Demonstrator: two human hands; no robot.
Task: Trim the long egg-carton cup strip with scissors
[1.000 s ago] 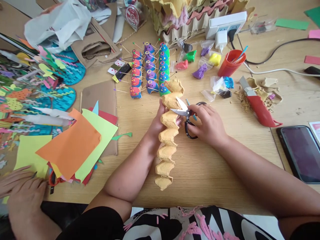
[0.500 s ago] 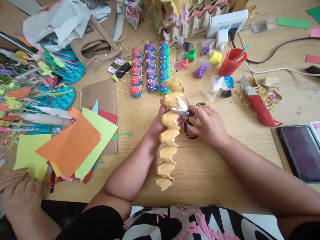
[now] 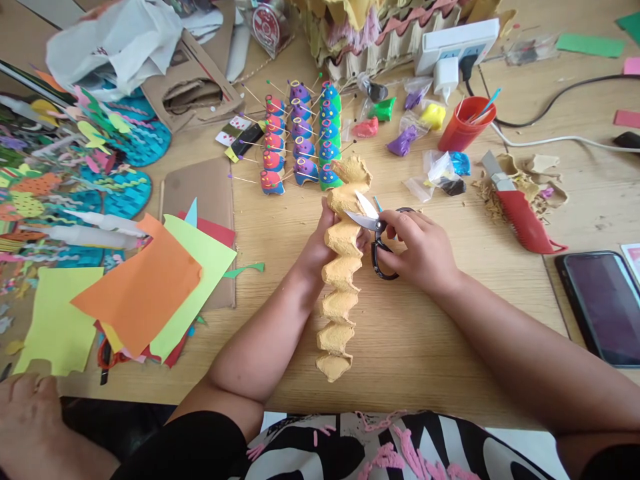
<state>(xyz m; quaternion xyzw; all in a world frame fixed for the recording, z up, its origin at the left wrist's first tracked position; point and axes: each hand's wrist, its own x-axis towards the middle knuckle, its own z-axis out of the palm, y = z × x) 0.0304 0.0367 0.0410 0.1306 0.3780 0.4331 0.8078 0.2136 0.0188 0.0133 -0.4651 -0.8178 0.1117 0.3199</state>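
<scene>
My left hand grips a long strip of yellowish egg carton from beneath, its fingers partly hidden behind the strip. The strip has several bumps in a row and points down toward my body. In my right hand is a pair of scissors with black handles. Their blades are parted and lie over the strip's right edge, near its upper end. Just beyond the strip stand three painted egg-carton caterpillars: a red one, a purple one and a blue-green one, with sticks poking out.
Coloured paper sheets lie on cardboard to the left, near another person's hand. Bagged clay, a red cup and a power strip are at the back. A red-handled knife and a phone are on the right.
The carton strip's lower end has shifted slightly right, and the scissors have moved a little right with my right hand. The other person's hand has drawn back from the yellow-green paper.
</scene>
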